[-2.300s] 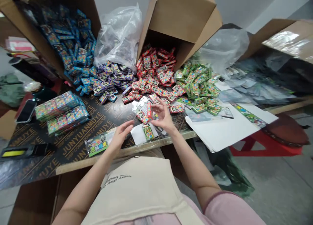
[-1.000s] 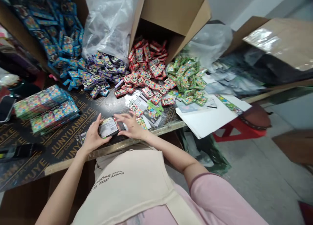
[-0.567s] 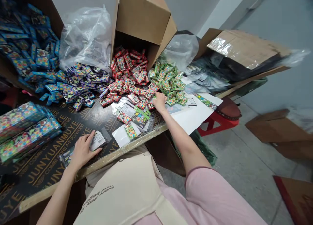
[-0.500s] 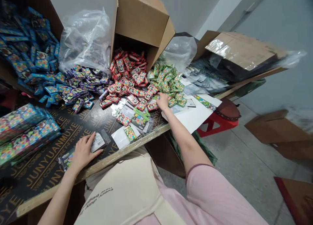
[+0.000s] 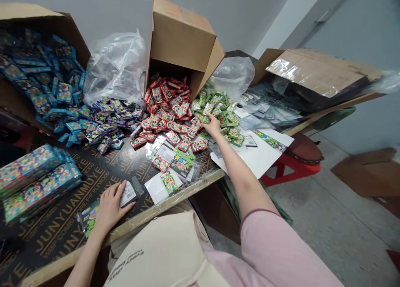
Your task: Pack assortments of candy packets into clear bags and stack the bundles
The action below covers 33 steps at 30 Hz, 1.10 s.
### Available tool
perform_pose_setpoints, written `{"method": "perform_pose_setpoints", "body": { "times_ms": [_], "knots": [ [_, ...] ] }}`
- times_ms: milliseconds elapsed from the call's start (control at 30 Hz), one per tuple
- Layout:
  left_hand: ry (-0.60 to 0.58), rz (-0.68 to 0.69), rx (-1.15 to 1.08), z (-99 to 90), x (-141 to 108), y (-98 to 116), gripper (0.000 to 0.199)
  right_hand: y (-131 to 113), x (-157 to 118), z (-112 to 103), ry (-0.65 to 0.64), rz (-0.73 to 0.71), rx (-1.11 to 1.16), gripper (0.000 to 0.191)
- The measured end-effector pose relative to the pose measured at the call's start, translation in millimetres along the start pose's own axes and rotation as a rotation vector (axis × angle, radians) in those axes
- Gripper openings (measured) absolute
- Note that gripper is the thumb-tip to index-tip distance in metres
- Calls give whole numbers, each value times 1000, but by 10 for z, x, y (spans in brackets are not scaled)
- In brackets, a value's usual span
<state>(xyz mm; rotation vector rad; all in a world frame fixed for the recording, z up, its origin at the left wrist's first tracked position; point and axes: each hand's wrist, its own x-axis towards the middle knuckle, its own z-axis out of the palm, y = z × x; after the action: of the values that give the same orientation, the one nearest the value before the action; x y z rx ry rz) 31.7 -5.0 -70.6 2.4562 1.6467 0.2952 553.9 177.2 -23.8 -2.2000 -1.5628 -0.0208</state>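
Note:
My left hand (image 5: 110,208) lies with its fingers spread on a clear plastic package with a barcode card (image 5: 128,194) and a green printed end, near the table's front edge. Over the border between the red packets (image 5: 156,124) and the green packets (image 5: 233,119), my right hand (image 5: 213,126) reaches with its fingertips at a green packet; whether it grips one is too small to tell. In front of it lie a red packet (image 5: 160,163), a green packet (image 5: 169,182) on white paper (image 5: 154,188), and a printed card (image 5: 181,164) in clear plastic.
Blue packets (image 5: 64,93) fill a box at the left, beside purple packets (image 5: 108,122). Stacked bundles (image 5: 40,166) stand at the left front. An open carton (image 5: 183,41) stands behind the red pile. Clear sleeves (image 5: 275,108) and white card (image 5: 262,153) lie right, above a red stool (image 5: 290,170).
The view has shifted, so the table sits slightly lower. My right hand has moved a little further back at the green packets. My left hand stays on the plastic package.

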Motion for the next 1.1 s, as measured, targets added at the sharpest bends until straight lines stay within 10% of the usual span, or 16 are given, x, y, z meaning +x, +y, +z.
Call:
{"method": "perform_pose_setpoints", "body": {
  "times_ms": [200,300,433,500,600,767,1100],
  "knots": [
    [77,-100,-279,-190,171,276,78,-908,-867,-144,-29,-264,704,57],
    [98,-324,-872,-361,398,641,70,-1449,-1458,-200,-220,-477,838,54],
    [-286,-559,-1829,-486,649,939,76,-1942,-2074,-166,-521,-946,727,58],
    [-256,-610,-2011,-511,670,948,61,-2037,-2220,-127,-559,-1068,593,83],
    [-97,-633,-2027,-542,595,891,61,-2043,-2265,-78,-514,-981,569,116],
    [-31,-588,-1977,-578,485,868,97,-2052,-2262,-46,-455,-875,657,105],
    [107,-602,-1613,-524,356,806,56,-2147,-2243,-186,-316,-900,587,89]
  ]
}}
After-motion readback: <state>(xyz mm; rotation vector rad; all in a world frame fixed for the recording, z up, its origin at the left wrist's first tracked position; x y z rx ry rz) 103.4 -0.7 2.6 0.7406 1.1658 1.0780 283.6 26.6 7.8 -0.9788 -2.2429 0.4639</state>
